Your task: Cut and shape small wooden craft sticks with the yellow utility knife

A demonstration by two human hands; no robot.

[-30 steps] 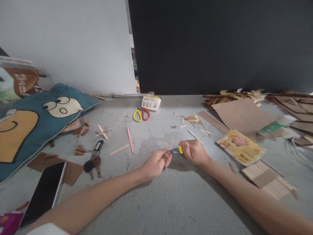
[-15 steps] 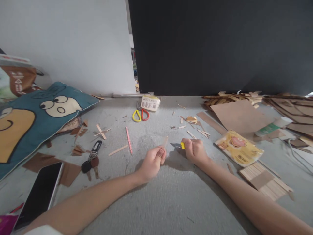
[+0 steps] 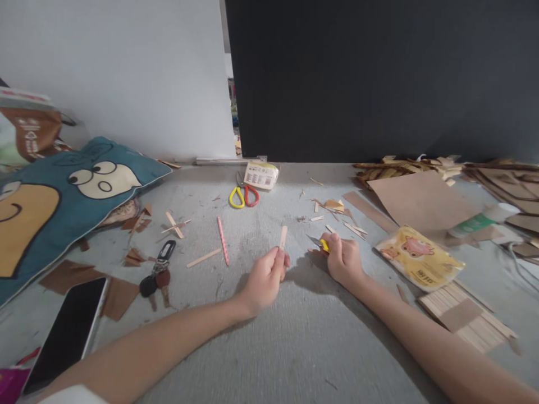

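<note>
My left hand [image 3: 265, 279] is closed round a short wooden craft stick [image 3: 283, 237], which stands up out of the fingers. My right hand [image 3: 344, 259] is closed on a small yellow utility knife [image 3: 320, 243]; its grey blade points left. The two hands rest on the grey floor, a short gap apart. Several loose wooden sticks [image 3: 342, 226] lie just beyond the right hand.
A phone [image 3: 67, 331] and a key bunch [image 3: 159, 272] lie at the left, beside a blue cartoon cushion [image 3: 50, 202]. Scissors [image 3: 243, 195], a pink stick [image 3: 223, 240], a yellow packet [image 3: 419, 256], a glued stick panel [image 3: 465, 320] and cardboard sheets [image 3: 421, 199] surround the hands.
The hands have drawn apart: the knife moved right and away from the stick, and the left hand turned the stick more upright.
</note>
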